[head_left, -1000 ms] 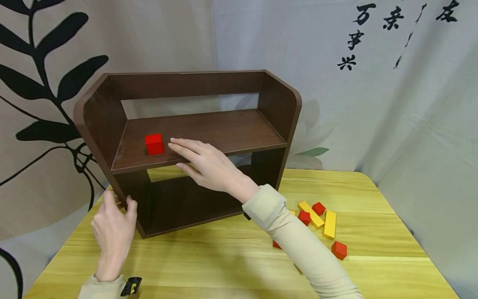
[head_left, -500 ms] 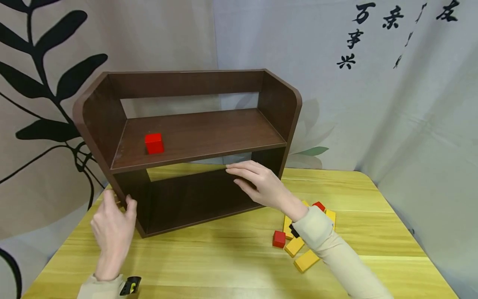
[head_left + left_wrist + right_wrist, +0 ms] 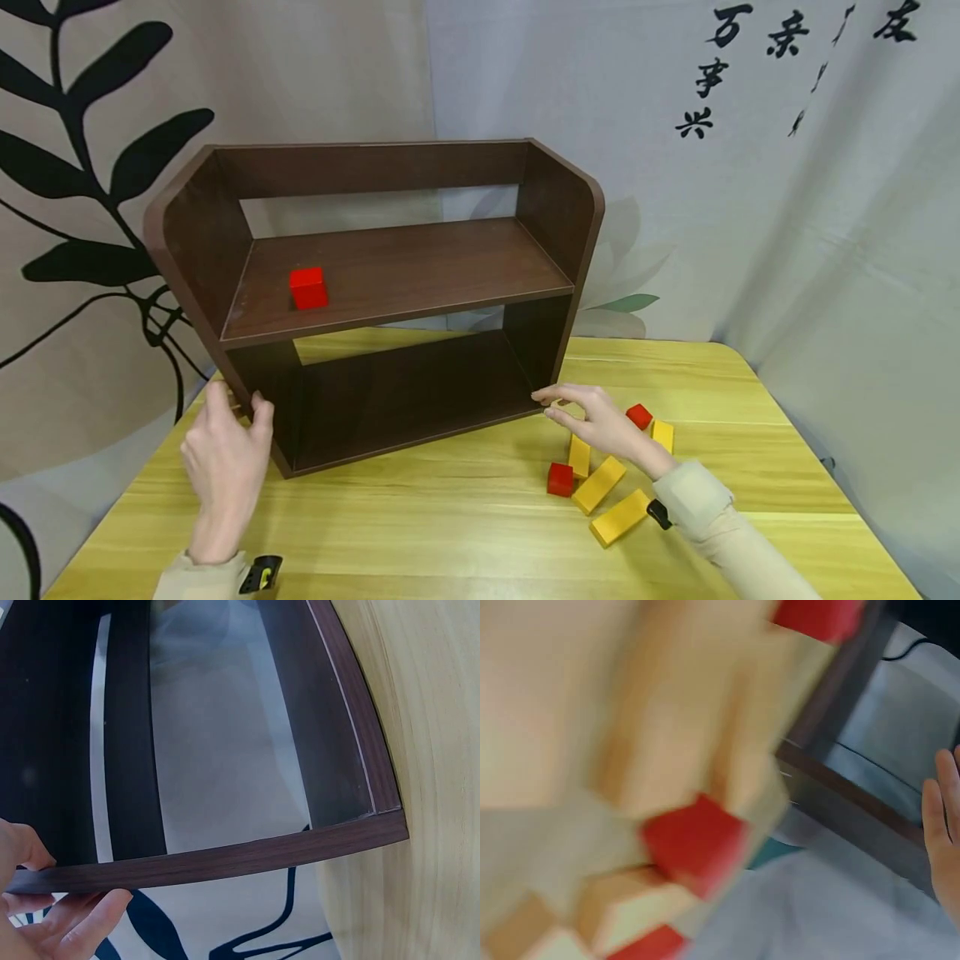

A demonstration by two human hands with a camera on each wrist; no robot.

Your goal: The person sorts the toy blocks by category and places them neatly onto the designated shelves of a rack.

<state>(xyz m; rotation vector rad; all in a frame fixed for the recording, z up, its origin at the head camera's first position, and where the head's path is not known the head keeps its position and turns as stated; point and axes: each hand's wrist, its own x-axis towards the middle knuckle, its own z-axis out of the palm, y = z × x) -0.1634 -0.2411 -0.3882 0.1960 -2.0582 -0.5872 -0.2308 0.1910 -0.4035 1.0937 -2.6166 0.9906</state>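
A dark brown two-tier wooden shelf stands on the table, and a red cube sits toward the left of its upper board. My left hand grips the shelf's left side panel; the left wrist view shows the thumb on one face of the panel edge and fingers on the other. My right hand is at the shelf's lower right front corner, fingers extended and holding nothing. Below its wrist lie several yellow blocks and red cubes, some partly hidden by that arm.
The light wooden table ends at a right edge and a back edge. A white curtain with black characters and a printed plant hangs behind. Loose blocks lie right of the shelf, one red cube behind the right hand.
My right hand has moved from beside the red cube on the upper board, down and right to the shelf's lower corner. The red cube and my left hand stay in place.
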